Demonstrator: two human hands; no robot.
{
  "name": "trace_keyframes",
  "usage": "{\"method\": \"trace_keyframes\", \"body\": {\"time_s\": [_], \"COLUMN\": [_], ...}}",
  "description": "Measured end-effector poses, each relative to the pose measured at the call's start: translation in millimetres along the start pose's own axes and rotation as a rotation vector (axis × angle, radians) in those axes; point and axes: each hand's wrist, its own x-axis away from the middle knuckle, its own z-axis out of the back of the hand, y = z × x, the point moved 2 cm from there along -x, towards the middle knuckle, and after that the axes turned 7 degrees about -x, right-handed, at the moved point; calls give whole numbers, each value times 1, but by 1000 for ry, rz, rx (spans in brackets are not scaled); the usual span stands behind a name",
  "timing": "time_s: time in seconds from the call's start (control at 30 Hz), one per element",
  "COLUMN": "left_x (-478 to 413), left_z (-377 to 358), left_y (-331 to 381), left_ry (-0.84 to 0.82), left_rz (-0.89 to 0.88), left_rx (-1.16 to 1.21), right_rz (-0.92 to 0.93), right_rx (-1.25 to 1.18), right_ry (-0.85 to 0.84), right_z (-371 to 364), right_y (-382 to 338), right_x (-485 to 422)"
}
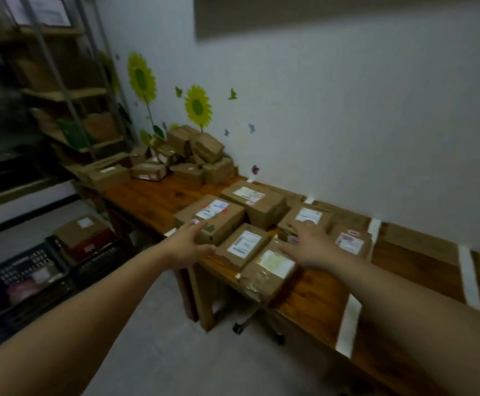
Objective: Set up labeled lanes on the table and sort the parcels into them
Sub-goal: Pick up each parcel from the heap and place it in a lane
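Two hands over parcels on counter [153, 195]. Left hand [186, 242] fingers spread, touching near-left box [213, 221]. Right hand [311, 247] open flat above a box [304, 217], gripping nothing.

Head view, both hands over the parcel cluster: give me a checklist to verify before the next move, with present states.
1. Left hand touches the left front parcel: ok.
2. Right hand gripping any parcel: cannot tell; it lies open over them.
3. White tape strips mark lanes on the table: ok.
4. Lane labels readable: cannot tell.
5. Far pile sorted: not ok.
6. Front parcel fully on table: not ok, overhangs edge.
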Motion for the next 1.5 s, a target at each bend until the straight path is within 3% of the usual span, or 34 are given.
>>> {"method": "trace_keyframes", "body": {"time_s": [0.23, 0.53, 0.87, 1.07, 1.23, 1.5], "left_x": [-59, -190, -327, -426, -517, -656], "left_z": [102, 198, 302, 327, 342, 343], "left_y": [-97, -144, -229, -306, -353, -322], "left_ry": [143, 238, 276, 203, 87, -115], "left_rz": [111, 83, 111, 63, -41, -254], "left_rx": [4, 0, 51, 89, 70, 137], "right_rz": [106, 210, 211, 145, -55, -303], "right_rx": [60, -2, 51, 17, -30, -114], "right_ry": [-10, 56, 16, 49, 103, 161], "right_z": [-20, -22, -45, -83, -115, -119], "right_y": [-101, -189, -276, -301, -307, -275], "right_x": [-101, -286, -486, -589, -655, -721]}}
